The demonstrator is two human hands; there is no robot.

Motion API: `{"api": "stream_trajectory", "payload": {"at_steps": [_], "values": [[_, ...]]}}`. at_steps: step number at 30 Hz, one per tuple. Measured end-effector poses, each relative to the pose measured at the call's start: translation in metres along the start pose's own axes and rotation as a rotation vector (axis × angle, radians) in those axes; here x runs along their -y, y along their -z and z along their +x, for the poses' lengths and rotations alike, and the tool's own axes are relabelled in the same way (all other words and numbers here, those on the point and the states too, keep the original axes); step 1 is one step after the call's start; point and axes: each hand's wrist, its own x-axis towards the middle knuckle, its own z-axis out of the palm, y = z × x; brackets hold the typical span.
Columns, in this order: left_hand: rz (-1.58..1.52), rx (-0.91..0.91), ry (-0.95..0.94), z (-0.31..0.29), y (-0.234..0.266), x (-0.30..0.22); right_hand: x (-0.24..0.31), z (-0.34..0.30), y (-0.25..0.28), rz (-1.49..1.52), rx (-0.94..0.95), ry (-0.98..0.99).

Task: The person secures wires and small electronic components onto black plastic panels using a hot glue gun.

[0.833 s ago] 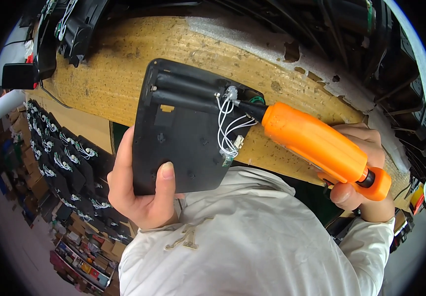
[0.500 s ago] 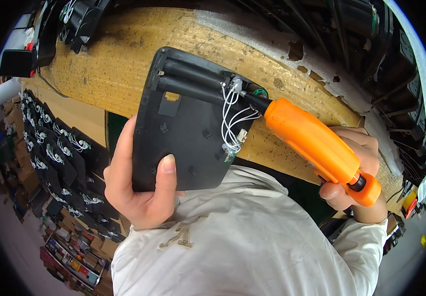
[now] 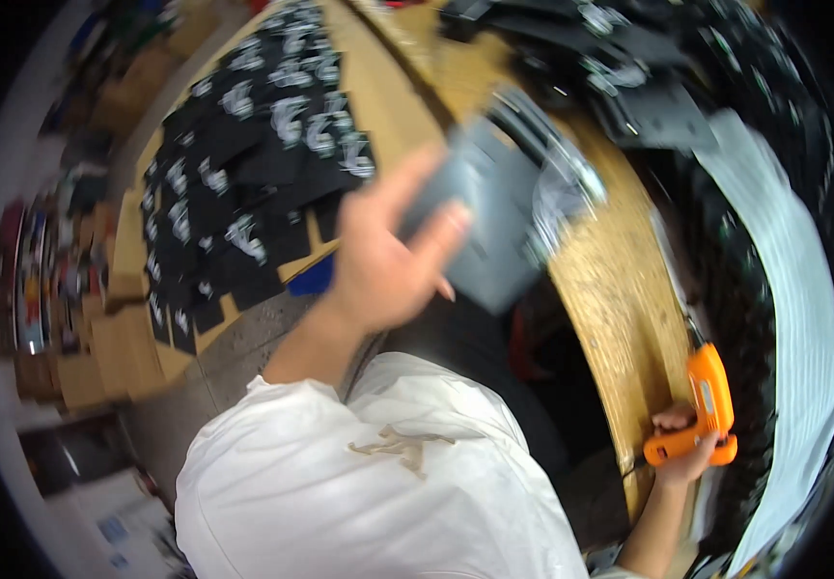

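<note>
Head view: held a black plastic panel (image 3: 489, 217) just off centre toward one o'clock, in front of the left edge of the wooden workbench (image 3: 620, 280). Pinched its left side in the left hand (image 3: 383, 251), with the thumb laid on the upper face and the other fingers mostly hidden behind; could not tell their exact spread through the blur. Saw white wires (image 3: 562, 198) bunched at the panel's two to three o'clock side, too smeared to trace singly. Gripped an orange glue gun (image 3: 711, 391) in the right hand (image 3: 687, 449) at four o'clock, with fingers curled round the handle and the nozzle (image 3: 694, 330) aimed toward eleven, well apart from the panel. Could not tell the trigger's state. Saw wired black panels (image 3: 272, 183) laid over cardboard (image 3: 383, 87) at ten o'clock.

Called, by judgement, for a firm pinch on the plain edge, clear of the wires, to avoid tugging any joint. Called too for a level panel, and for a nozzle pointed away from wiring and skin.
</note>
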Motion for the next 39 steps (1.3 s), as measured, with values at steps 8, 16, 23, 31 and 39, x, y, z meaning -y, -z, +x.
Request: {"api": "stream_trajectory", "payload": {"at_steps": [8,16,23,31,39], "values": [[0.157,-0.952,0.030,0.009,0.374,0.104,0.009,0.020,-0.030,-0.201,0.052,0.080],[0.987,-0.665,0.489,0.074,0.445,0.128,0.022,0.040,-0.022,-0.057,-0.022,-0.042],[1.498,-0.620,-0.386,0.101,0.310,0.044,0.017,0.054,-0.051,-0.121,0.022,0.019],[0.868,0.001,-0.770,0.338,0.080,0.061,0.004,0.056,-0.045,-0.066,0.156,0.134],[1.526,0.508,-0.224,0.445,-0.019,0.068,0.020,0.056,-0.062,-0.046,0.146,0.107]]}}
